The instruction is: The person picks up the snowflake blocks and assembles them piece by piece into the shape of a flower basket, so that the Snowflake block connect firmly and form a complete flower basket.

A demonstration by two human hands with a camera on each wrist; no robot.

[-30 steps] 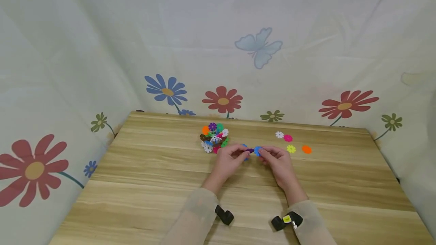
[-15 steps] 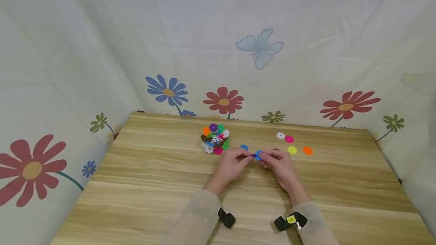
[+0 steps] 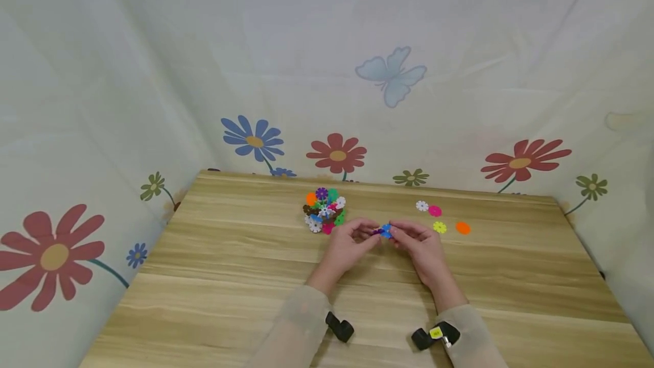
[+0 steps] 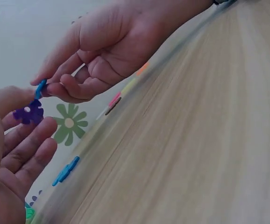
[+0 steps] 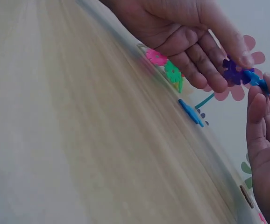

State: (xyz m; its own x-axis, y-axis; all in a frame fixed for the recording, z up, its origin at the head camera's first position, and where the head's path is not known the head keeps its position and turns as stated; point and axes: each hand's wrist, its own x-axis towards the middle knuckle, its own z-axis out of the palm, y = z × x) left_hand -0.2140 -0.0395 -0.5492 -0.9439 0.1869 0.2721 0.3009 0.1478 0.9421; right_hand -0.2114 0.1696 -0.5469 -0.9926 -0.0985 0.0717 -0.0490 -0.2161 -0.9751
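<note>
My left hand (image 3: 349, 247) pinches a purple notched plastic disc (image 4: 36, 113) between thumb and fingers. A blue notched disc (image 3: 386, 232) is pinched by my right hand (image 3: 423, 247). Both wrist views show the two discs meeting edge to edge at an angle, the purple one (image 5: 233, 73) flat-on to the right wrist camera. The free fingers of both hands curl loosely under the discs. On the table below lies another blue disc (image 5: 191, 113), hidden behind the hands in the head view.
Left of the hands stands a multicoloured cluster of joined discs (image 3: 325, 212). To the right lie a white disc (image 3: 422, 206), a pink disc (image 3: 435, 210), a yellow disc (image 3: 440, 227) and an orange disc (image 3: 462, 228). A brown disc (image 5: 247, 196) lies near the right hand.
The purple and blue discs, drawn toward the body at first, now meet more closely between the fingertips, and the blue one has turned. Both hands keep their pinch.
</note>
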